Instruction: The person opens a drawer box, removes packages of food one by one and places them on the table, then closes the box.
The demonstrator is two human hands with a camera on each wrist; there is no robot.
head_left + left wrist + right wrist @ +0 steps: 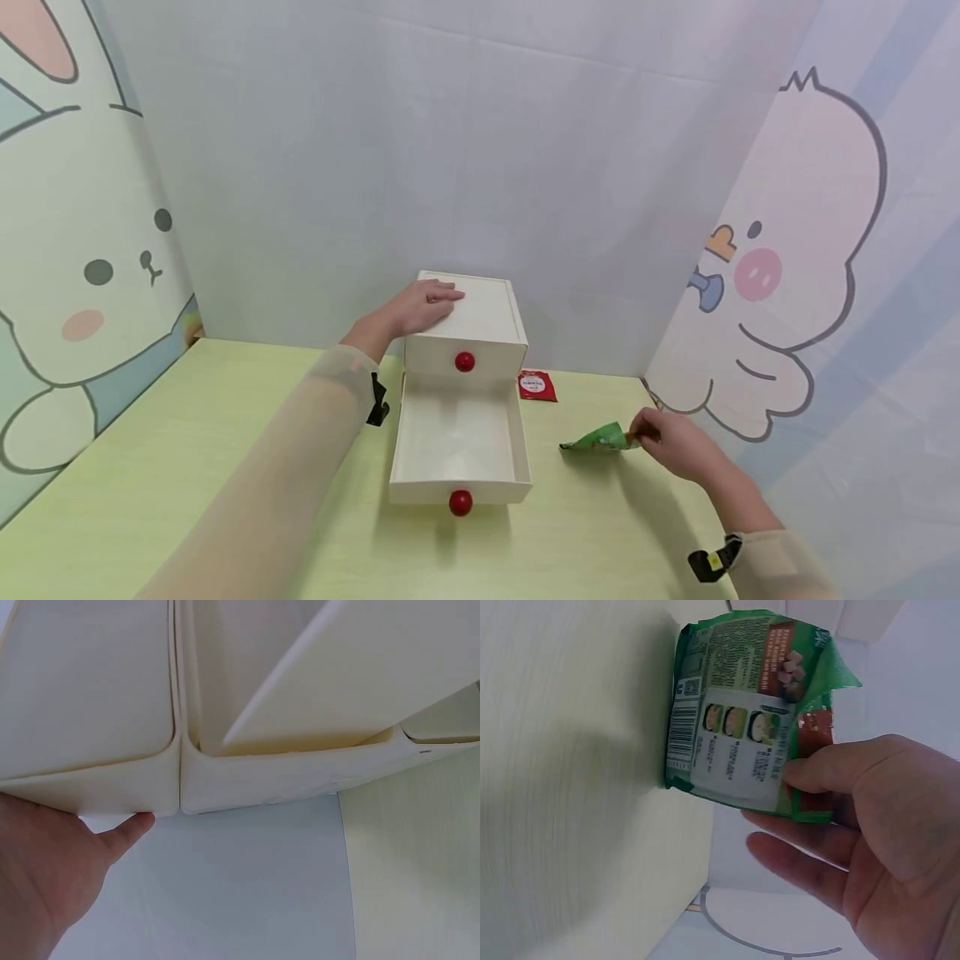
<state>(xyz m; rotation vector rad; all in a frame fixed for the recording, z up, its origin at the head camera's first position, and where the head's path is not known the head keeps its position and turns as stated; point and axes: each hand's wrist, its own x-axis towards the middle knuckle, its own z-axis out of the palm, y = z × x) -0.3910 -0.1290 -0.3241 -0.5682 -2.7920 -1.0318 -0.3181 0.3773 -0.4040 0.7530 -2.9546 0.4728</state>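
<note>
A white cabinet (483, 310) with red knobs stands at the back of the table, its lower drawer (457, 429) pulled out with nothing inside. On the cabinet's top rests my left hand (422, 308); in the left wrist view the thumb lies along the side wall near the seam between the two tiers. My right hand (675, 442) pinches one edge of a green food packet (731, 742) between thumb and fingers, to the right of the drawer. The packet's back, with a barcode and small food pictures, faces the right wrist camera, and its lower side hangs close over the table.
A red packet (537, 386) lies on the table just right of the cabinet. The pale green tabletop (225, 433) meets a grey-white curtain (465, 167) behind. Cartoon-printed curtains flank both sides, the right one (810, 250) near my right hand.
</note>
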